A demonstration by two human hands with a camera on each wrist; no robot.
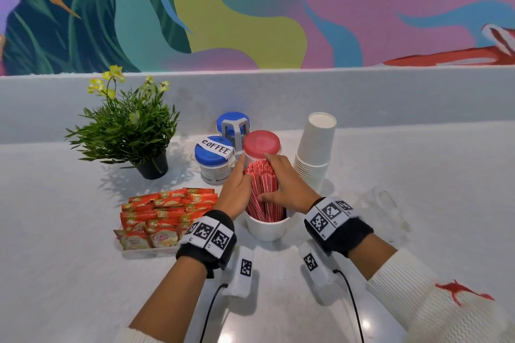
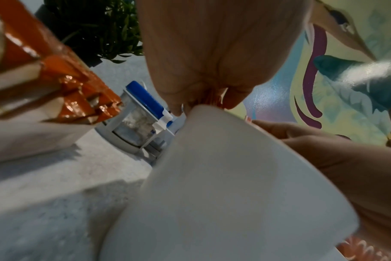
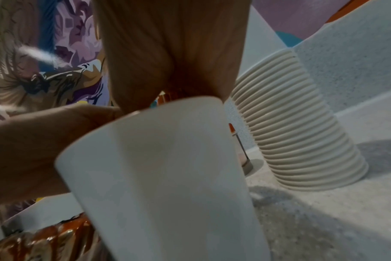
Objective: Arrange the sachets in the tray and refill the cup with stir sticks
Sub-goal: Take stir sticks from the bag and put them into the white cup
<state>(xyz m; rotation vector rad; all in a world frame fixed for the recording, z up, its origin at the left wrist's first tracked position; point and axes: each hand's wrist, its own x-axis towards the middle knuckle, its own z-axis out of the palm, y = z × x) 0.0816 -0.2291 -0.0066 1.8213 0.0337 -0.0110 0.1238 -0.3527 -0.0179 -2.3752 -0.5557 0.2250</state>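
Observation:
A white cup (image 1: 267, 228) (image 2: 223, 185) (image 3: 163, 176) stands on the counter with a thick bundle of red-striped stir sticks (image 1: 263, 192) upright in it. My left hand (image 1: 239, 175) (image 2: 212, 53) presses flat, straight fingers against the bundle's left side. From the other side my right hand (image 1: 278, 178) (image 3: 174, 53) holds the bundle, fingers along its right side and top, thumb across the front. Left of the cup, a clear tray (image 1: 145, 253) holds rows of orange and cream sachets (image 1: 164, 211) (image 2: 63, 74) (image 3: 45, 243).
Behind the cup stand a blue-lidded jar labelled COFFEE (image 1: 214, 159), a red-lidded jar (image 1: 261, 142) and another blue-lidded jar (image 1: 233, 122). A stack of white paper cups (image 1: 315, 153) (image 3: 297, 134) is at the right, a potted plant (image 1: 131, 131) at the left. A raised ledge backs the counter.

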